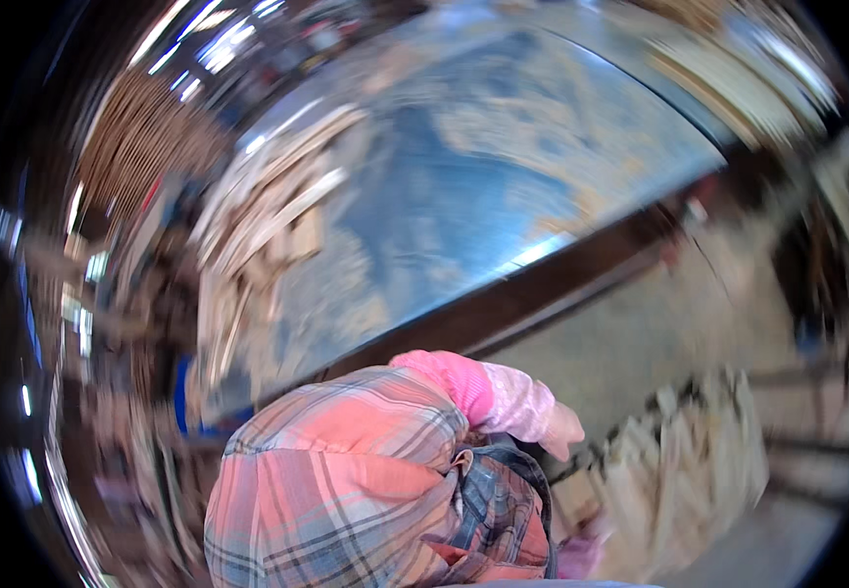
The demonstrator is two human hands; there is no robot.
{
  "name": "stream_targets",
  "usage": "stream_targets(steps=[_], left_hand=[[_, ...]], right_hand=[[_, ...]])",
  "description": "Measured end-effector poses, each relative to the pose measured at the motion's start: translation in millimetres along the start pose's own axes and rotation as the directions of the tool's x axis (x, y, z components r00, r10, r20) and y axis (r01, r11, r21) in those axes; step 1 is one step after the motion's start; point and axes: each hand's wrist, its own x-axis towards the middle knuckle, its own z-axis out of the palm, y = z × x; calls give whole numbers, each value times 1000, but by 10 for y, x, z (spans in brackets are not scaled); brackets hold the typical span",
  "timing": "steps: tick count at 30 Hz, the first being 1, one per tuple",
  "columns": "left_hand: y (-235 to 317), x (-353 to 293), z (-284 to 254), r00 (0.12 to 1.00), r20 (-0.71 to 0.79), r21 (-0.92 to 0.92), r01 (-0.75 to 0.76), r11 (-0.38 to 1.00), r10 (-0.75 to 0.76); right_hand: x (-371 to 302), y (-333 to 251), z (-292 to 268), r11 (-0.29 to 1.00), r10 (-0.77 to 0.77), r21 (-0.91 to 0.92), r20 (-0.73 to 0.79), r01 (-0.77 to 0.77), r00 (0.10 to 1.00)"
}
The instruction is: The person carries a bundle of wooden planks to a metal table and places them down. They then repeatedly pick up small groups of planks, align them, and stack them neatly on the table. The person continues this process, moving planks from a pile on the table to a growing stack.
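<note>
My left arm, in a plaid shirt with a pink and pale patterned sleeve end, reaches across to the right. My left hand hangs off the near side of the table, fingers downward and blurred. Low in the view, a pinkish-purple patch looks like my right sleeve or hand, mostly hidden by the shirt. Between them is a light wooden piece; whether either hand grips it cannot be made out. Just right of both hands stands a bundle of pale wooden strips.
A large blue-topped table, dusted with sawdust, fills the middle, its dark edge facing me. Loose wood strips are heaped on its left side. Pale boards lie at the far right. Something blue stands by the table's left corner.
</note>
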Motion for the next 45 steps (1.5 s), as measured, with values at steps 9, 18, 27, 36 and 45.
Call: stream_targets(steps=[9, 18, 27, 36, 45], left_hand=[[-1104, -4145, 143, -9, -509, -831, 267, 488, -861], [-2151, -7358, 1483, -554, -384, -915, 123, 384, -739], [-3756, -9675, 1648, -653, -428, -873, 120, 472, -625], [-5718, -10773, 1046, -388, -454, -848, 464, 256, -802], [-7517, -10846, 600, -279, -477, -785, 562, 262, -833]], right_hand=[[746, -2998, -1656, 747, -305, 584, -124, 318, 944], [-960, -7425, -2099, 474, -723, 719, -11, 508, 691], [-1936, -10056, -1569, 543, -813, 634, 232, 550, 534], [-1352, -12843, -1717, 484, -805, 798, 246, 359, 540], [-57, -13942, -988, 337, -879, 794, 73, 506, 471]])
